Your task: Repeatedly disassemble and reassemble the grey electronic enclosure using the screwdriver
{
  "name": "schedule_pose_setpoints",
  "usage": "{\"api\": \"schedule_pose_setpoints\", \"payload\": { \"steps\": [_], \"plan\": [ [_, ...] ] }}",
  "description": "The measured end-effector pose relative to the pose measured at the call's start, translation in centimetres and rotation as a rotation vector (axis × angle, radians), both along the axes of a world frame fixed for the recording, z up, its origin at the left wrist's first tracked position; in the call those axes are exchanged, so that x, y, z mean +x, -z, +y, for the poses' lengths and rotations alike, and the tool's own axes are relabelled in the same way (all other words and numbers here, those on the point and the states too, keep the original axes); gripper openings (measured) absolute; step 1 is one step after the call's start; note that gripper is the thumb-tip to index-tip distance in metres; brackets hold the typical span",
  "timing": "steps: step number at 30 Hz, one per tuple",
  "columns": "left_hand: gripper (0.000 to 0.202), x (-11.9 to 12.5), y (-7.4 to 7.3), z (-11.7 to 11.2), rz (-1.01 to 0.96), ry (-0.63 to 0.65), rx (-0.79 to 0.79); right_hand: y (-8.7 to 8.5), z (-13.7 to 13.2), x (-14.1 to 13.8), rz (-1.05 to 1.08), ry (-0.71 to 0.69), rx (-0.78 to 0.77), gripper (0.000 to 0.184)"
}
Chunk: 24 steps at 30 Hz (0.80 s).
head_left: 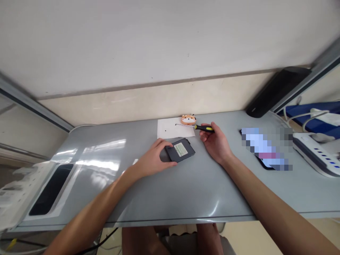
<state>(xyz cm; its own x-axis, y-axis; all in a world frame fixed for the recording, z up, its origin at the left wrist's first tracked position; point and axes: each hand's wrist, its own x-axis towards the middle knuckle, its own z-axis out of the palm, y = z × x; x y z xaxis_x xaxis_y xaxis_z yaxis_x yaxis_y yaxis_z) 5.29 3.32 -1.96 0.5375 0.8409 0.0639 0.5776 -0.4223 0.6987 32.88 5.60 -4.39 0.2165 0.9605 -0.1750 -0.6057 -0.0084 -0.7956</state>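
A small dark grey box [181, 149] with a pale label lies on the grey table [186, 191] near its middle. My left hand [155, 157] rests on the box's left end, fingers curled round its edge. My right hand [216, 141] is closed on a screwdriver [198, 127] with a black and yellow handle. Its thin shaft points left over a white sheet of paper [170, 128]. A small orange animal-face figure [188, 119] sits at the paper's far edge, just beyond the shaft.
A phone [265, 148] lies to the right, with a white power strip [316, 154] and cables beyond it. A long black bar [276, 90] leans against the wall at the back right. A white tray with a dark slot [50, 191] sits left.
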Motion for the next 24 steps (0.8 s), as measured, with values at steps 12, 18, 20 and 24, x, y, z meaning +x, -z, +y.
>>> {"api": "schedule_pose_setpoints", "payload": {
  "steps": [12,18,20,24],
  "plan": [
    [0.023,-0.8,0.6,1.1,-0.040,0.004,0.175,0.0,-0.5,0.4,-0.060,-0.134,0.072,0.050],
    [0.038,0.0,0.8,0.5,-0.091,-0.105,0.151,-0.3,-1.3,0.3,-0.148,-0.260,0.111,0.048],
    [0.045,0.4,1.1,0.4,-0.117,-0.161,0.124,-0.4,-1.5,0.4,-0.163,-0.298,0.111,0.048],
    [0.054,0.8,1.7,0.5,-0.143,-0.233,0.075,-0.5,-1.8,0.5,-0.185,-0.330,0.109,0.048]
  ]
}}
